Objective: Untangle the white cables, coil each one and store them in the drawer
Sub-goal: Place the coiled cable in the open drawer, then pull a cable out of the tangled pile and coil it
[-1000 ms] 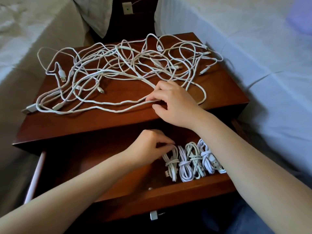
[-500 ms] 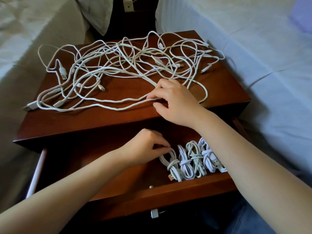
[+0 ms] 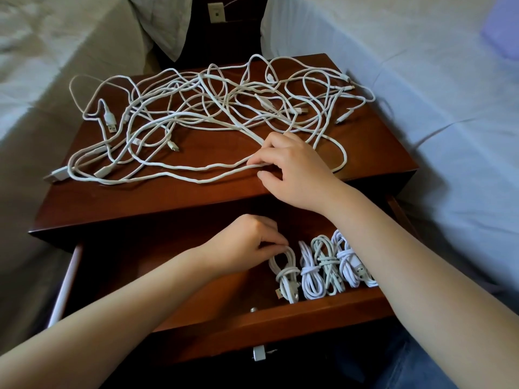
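A tangle of white cables (image 3: 202,119) sprawls over the top of the wooden nightstand (image 3: 140,203). My right hand (image 3: 292,169) rests at the tangle's near right edge, its fingertips pinching one white strand. Below, the drawer (image 3: 280,318) stands pulled out. Several coiled white cables (image 3: 323,265) lie in a row at its right end. My left hand (image 3: 247,242) reaches into the drawer and pinches the top loop of the leftmost coil (image 3: 285,273). My right forearm covers the row's right end.
Beds with pale sheets (image 3: 438,94) flank the nightstand on both sides. A wall outlet (image 3: 216,12) shows behind it. The left half of the drawer floor (image 3: 157,265) is dark wood. A small white plug (image 3: 258,353) sits below the drawer front.
My left hand has set the leftmost coil down against the row in the drawer and still pinches its top. My right hand stays on the strand.
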`<state>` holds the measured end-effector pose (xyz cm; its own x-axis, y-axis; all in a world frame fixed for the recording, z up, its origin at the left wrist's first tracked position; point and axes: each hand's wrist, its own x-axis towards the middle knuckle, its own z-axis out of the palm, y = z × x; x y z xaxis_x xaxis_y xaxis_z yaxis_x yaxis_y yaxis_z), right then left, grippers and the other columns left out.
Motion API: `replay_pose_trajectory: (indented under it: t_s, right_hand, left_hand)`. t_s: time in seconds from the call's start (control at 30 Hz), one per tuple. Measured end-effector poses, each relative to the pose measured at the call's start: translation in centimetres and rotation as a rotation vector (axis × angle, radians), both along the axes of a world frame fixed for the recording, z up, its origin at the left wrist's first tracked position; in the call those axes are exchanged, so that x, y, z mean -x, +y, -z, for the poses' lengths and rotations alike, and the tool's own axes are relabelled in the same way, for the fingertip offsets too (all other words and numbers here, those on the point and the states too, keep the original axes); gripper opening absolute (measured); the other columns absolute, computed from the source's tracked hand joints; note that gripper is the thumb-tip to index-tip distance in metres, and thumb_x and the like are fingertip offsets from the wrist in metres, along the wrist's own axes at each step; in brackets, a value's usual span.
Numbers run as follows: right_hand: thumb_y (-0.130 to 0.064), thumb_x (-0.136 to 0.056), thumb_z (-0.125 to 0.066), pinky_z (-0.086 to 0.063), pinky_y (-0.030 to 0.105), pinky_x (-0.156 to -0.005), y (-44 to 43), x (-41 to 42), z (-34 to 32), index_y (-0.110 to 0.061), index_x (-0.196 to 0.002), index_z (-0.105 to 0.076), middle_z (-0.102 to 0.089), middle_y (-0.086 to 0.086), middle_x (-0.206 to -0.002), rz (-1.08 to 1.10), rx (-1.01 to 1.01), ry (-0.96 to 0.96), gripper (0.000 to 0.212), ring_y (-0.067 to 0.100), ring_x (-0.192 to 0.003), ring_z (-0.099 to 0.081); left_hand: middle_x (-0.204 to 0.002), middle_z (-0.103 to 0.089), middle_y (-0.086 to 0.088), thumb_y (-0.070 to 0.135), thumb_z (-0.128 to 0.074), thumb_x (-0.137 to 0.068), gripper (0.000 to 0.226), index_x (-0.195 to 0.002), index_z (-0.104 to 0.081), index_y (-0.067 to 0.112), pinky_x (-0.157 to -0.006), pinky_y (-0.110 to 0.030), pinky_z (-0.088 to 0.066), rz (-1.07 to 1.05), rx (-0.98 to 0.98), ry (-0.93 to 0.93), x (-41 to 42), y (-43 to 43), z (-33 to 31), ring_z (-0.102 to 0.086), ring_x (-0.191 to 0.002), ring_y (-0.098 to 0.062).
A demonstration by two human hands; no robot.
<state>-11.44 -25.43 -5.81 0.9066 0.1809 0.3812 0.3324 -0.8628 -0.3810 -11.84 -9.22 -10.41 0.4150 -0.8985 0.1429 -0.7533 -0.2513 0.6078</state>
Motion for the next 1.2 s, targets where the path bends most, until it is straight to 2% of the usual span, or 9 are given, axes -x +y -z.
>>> replay_pose_trajectory:
  t_s: [0.17,0.3,0.47,0.63,0.73,0.8,1.0,1.13,1.2]
  right_hand:
    - [-0.015,-0.087,-0.062,-0.044,0.032,-0.085,0.1,0.1,-0.1,-0.017,-0.108,-0.073,-0.059,0.0,-0.096,0.0,-0.002,0.002,0.024,0.022,-0.097,-0.052]
    - [-0.015,-0.088,-0.062,-0.045,0.034,-0.088,0.1,0.1,0.0,-0.017,-0.109,-0.072,-0.059,0.0,-0.097,-0.002,-0.009,-0.004,0.024,0.022,-0.098,-0.052]
    - [-0.015,-0.088,-0.06,-0.049,0.041,-0.082,0.1,0.1,0.1,-0.017,-0.109,-0.071,-0.061,0.0,-0.096,-0.005,-0.029,-0.024,0.025,0.021,-0.097,-0.053]
    - [-0.014,-0.087,-0.058,-0.048,0.035,-0.082,0.1,0.2,0.0,-0.015,-0.11,-0.07,-0.065,-0.001,-0.094,-0.01,-0.076,-0.065,0.026,0.018,-0.093,-0.053]
    - [-0.012,-0.088,-0.058,-0.047,0.032,-0.083,0.1,0.1,-0.1,-0.014,-0.111,-0.069,-0.065,-0.002,-0.093,0.009,-0.108,-0.096,0.026,0.018,-0.093,-0.054]
    - [-0.012,-0.088,-0.059,-0.046,0.03,-0.083,0.1,0.1,-0.3,-0.014,-0.112,-0.069,-0.065,-0.002,-0.093,0.035,-0.14,-0.12,0.026,0.017,-0.094,-0.054]
    - [-0.012,-0.087,-0.06,-0.034,0.012,-0.083,0.4,-0.9,-1.2,-0.013,-0.11,-0.07,-0.065,-0.001,-0.096,0.046,-0.126,-0.188,0.025,0.008,-0.097,-0.05]
    - [-0.008,-0.087,-0.062,-0.035,0.015,-0.083,0.9,-2.4,-1.9,-0.011,-0.109,-0.071,-0.067,0.001,-0.1,0.026,-0.111,-0.212,0.024,0.008,-0.097,-0.049]
    - [-0.006,-0.086,-0.062,-0.04,0.019,-0.081,1.2,-3.6,-2.3,-0.01,-0.105,-0.072,-0.067,0.002,-0.097,0.02,-0.119,-0.243,0.022,0.012,-0.094,-0.053]
  left_hand:
    - [-0.088,-0.071,-0.003,0.019,-0.068,-0.087,0.019,-0.1,-0.075,0.008,-0.073,-0.001,-0.041,-0.049,-0.019,-0.013,0.3,0.2,0.5,-0.057,-0.08,-0.001]
    - [-0.096,-0.071,-0.003,0.026,-0.066,-0.089,0.027,-0.111,-0.07,0.011,-0.077,-0.021,-0.05,-0.088,-0.063,-0.045,0.4,0.2,0.1,-0.063,-0.083,-0.011]
    - [-0.093,-0.068,0.001,0.025,-0.067,-0.088,0.026,-0.11,-0.07,0.012,-0.072,-0.023,-0.052,-0.17,-0.02,-0.059,0.1,0.8,-1.1,-0.061,-0.079,-0.009]
    - [-0.081,-0.066,0.012,0.016,-0.066,-0.089,0.014,-0.101,-0.072,0.012,-0.063,-0.011,-0.049,-0.23,0.089,0.066,-0.4,1.4,-3.3,-0.063,-0.071,-0.001]
    - [-0.076,-0.067,0.009,0.015,-0.062,-0.09,0.012,-0.099,-0.07,0.012,-0.058,-0.017,-0.052,-0.231,0.113,0.224,-0.3,1.6,-4.8,-0.065,-0.059,-0.008]
    - [-0.074,-0.068,0.005,0.017,-0.061,-0.091,0.011,-0.098,-0.069,0.014,-0.058,-0.019,-0.053,-0.261,0.17,0.27,-0.5,1.9,-6.0,-0.066,-0.058,-0.01]
    - [-0.071,-0.067,0.001,0.016,-0.058,-0.094,0.012,-0.091,-0.07,0.014,-0.062,-0.027,-0.056,-0.504,0.419,0.203,-2.9,3.2,-8.3,-0.065,-0.062,-0.012]
    - [-0.071,-0.066,-0.001,0.015,-0.056,-0.094,0.014,-0.087,-0.069,0.016,-0.062,-0.027,-0.052,-0.68,0.55,0.162,-5.3,3.7,-9.8,-0.061,-0.062,-0.008]
    - [-0.075,-0.067,-0.001,0.018,-0.057,-0.094,0.013,-0.089,-0.069,0.016,-0.064,-0.029,-0.051,-0.749,0.565,0.125,-7.0,3.7,-10.8,-0.061,-0.066,-0.008]
